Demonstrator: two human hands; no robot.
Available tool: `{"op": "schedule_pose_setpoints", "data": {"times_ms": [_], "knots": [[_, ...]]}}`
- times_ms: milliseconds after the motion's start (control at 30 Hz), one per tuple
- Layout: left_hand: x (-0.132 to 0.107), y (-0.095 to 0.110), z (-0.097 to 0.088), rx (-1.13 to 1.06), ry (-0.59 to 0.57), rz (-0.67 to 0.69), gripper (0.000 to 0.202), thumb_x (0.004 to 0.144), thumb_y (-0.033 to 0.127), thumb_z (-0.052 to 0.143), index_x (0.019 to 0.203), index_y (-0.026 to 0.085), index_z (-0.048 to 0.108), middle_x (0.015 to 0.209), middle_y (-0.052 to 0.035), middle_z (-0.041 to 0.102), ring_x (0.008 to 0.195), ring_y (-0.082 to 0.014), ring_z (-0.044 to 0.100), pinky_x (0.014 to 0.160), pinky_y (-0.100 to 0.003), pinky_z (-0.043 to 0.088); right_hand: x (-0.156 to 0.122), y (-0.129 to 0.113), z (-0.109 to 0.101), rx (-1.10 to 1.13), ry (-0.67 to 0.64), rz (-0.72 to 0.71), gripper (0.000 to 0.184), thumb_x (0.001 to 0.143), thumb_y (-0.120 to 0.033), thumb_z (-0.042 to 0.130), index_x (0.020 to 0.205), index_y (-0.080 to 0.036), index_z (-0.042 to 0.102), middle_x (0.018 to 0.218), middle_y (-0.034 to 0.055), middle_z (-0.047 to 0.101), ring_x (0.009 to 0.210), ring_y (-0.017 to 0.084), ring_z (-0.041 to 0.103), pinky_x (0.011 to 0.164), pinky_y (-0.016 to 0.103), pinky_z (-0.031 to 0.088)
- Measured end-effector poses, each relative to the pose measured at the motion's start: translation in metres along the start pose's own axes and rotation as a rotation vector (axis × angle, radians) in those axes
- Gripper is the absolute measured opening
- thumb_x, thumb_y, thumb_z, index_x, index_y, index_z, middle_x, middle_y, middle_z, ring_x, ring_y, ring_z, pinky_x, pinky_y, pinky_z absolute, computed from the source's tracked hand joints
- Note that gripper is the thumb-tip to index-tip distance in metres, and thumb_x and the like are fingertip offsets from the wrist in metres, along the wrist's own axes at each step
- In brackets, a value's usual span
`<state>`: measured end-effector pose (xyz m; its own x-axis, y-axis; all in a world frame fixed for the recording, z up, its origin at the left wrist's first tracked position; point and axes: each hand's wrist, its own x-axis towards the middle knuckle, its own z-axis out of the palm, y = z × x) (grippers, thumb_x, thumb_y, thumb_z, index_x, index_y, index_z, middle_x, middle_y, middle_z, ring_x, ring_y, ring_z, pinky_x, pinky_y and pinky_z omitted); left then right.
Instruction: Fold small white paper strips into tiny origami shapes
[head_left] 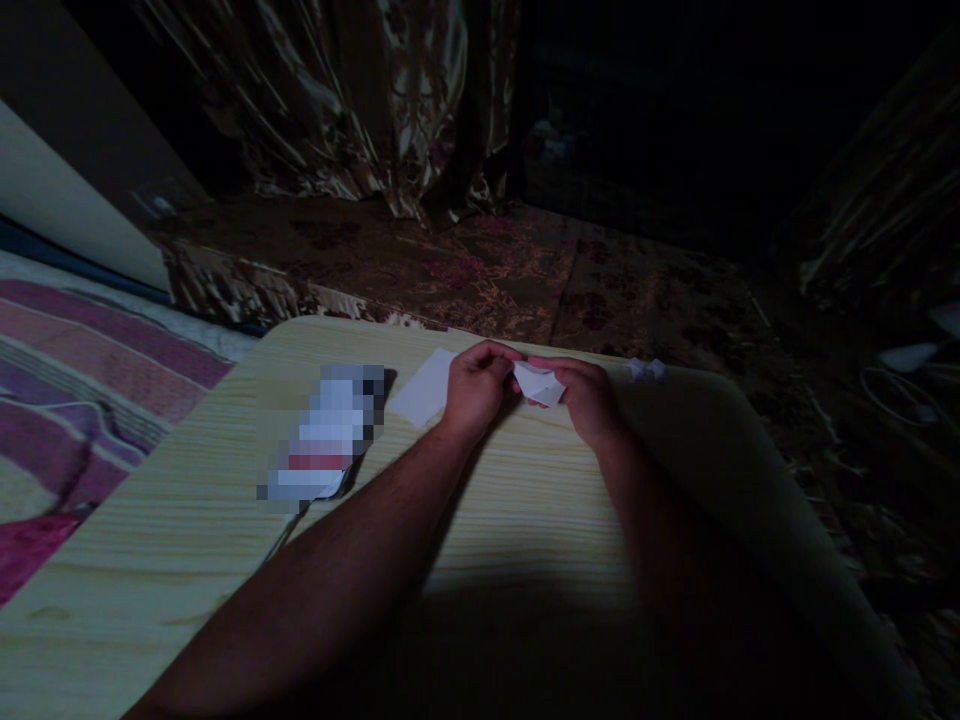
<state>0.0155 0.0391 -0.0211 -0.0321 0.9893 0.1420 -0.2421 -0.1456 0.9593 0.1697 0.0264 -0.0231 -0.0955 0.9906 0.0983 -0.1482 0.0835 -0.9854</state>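
Note:
A small folded piece of white paper (537, 382) is held between my two hands, above the far part of the wooden table. My left hand (480, 385) pinches its left side, fingers closed. On its right side my right hand (589, 392) grips it with thumb and fingers. Some fingertips are hidden behind the paper. A flat sheet of white paper (425, 388) lies on the table just left of my left hand. To the right of my right hand, near the far edge, sit small folded white paper pieces (646, 370).
On the left of the table (540, 500) lies a phone (326, 435), its screen blurred out, with a cable at its near end. A bed with a striped cover (112, 360) stands to the left. Beyond are a patterned carpet (480, 260) and curtains (420, 90). The room is dim.

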Motion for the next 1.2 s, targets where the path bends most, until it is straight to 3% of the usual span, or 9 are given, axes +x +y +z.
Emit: {"op": "schedule_pose_setpoints", "data": {"times_ms": [200,333,467,667,800,900,1067,1200], "knots": [[-0.0021,0.0048,0.0025,-0.010,-0.014,0.005,0.016,0.072,0.024,0.064,0.085,0.015,0.066,0.056,0.0034,0.056,0.047,-0.0077,0.048,0.045,-0.019,0.037,-0.0021,-0.0016,0.0007,-0.167,0.008,-0.095,0.029,0.073,-0.033,0.067,0.098,-0.020,0.074,0.089,0.0044,0.074,0.076,0.018,0.065,0.068,0.029,0.049],[-0.0040,0.0083,0.0051,-0.069,-0.053,0.020,0.041,0.065,0.020,0.072,0.104,0.015,0.060,0.067,0.0032,0.061,0.053,-0.0086,0.055,0.052,-0.020,0.045,-0.0021,-0.0005,0.0034,-0.146,-0.038,-0.090,0.034,0.075,-0.033,0.068,0.106,-0.020,0.071,0.091,0.0050,0.073,0.074,0.016,0.065,0.063,0.028,0.049],[-0.0046,0.0070,0.0062,-0.150,-0.114,0.005,0.061,0.064,0.018,0.073,0.120,0.015,0.050,0.081,-0.0022,0.068,0.062,-0.0124,0.062,0.062,-0.027,0.052,-0.0017,0.0009,0.0061,-0.149,-0.026,-0.080,0.043,0.075,-0.033,0.067,0.116,-0.021,0.064,0.080,0.0026,0.072,0.065,0.014,0.062,0.056,0.025,0.048],[-0.0016,0.0001,0.0034,-0.124,-0.093,0.035,0.052,0.063,0.015,0.073,0.114,0.013,0.059,0.083,-0.0046,0.069,0.067,-0.0127,0.063,0.065,-0.027,0.052,-0.0019,-0.0012,0.0071,-0.140,-0.001,-0.065,0.054,0.072,-0.033,0.070,0.123,-0.021,0.057,0.076,0.0019,0.071,0.065,0.015,0.062,0.057,0.025,0.049],[-0.0006,-0.0007,0.0030,-0.129,-0.083,0.046,0.049,0.064,0.013,0.071,0.112,0.014,0.064,0.081,-0.0027,0.067,0.066,-0.0106,0.060,0.064,-0.024,0.049,-0.0009,-0.0006,0.0040,-0.166,0.029,-0.066,0.041,0.076,-0.039,0.065,0.111,-0.018,0.066,0.084,0.0045,0.071,0.069,0.016,0.062,0.055,0.025,0.048],[-0.0015,0.0000,0.0031,-0.102,-0.078,0.049,0.049,0.064,0.014,0.071,0.112,0.015,0.066,0.081,-0.0019,0.066,0.065,-0.0092,0.057,0.062,-0.022,0.047,0.0004,0.0019,0.0027,-0.255,0.109,-0.072,0.036,0.077,-0.042,0.063,0.101,-0.017,0.071,0.078,0.0045,0.070,0.062,0.014,0.059,0.049,0.023,0.043],[-0.0031,0.0005,0.0025,-0.012,-0.092,0.054,0.046,0.067,0.018,0.070,0.113,0.017,0.068,0.082,-0.0016,0.065,0.066,-0.0094,0.056,0.061,-0.022,0.045,0.0015,0.0036,0.0049,-0.228,0.095,-0.095,0.032,0.070,-0.038,0.070,0.092,-0.015,0.071,0.083,0.0059,0.072,0.069,0.017,0.064,0.062,0.028,0.049],[-0.0043,0.0029,0.0033,-0.004,-0.096,0.046,0.044,0.069,0.022,0.071,0.113,0.016,0.068,0.083,-0.0017,0.066,0.066,-0.0092,0.057,0.063,-0.022,0.046,0.0015,0.0009,0.0066,-0.226,0.105,-0.066,0.030,0.068,-0.037,0.071,0.088,-0.015,0.069,0.075,0.0037,0.070,0.060,0.014,0.060,0.055,0.025,0.046]]}}
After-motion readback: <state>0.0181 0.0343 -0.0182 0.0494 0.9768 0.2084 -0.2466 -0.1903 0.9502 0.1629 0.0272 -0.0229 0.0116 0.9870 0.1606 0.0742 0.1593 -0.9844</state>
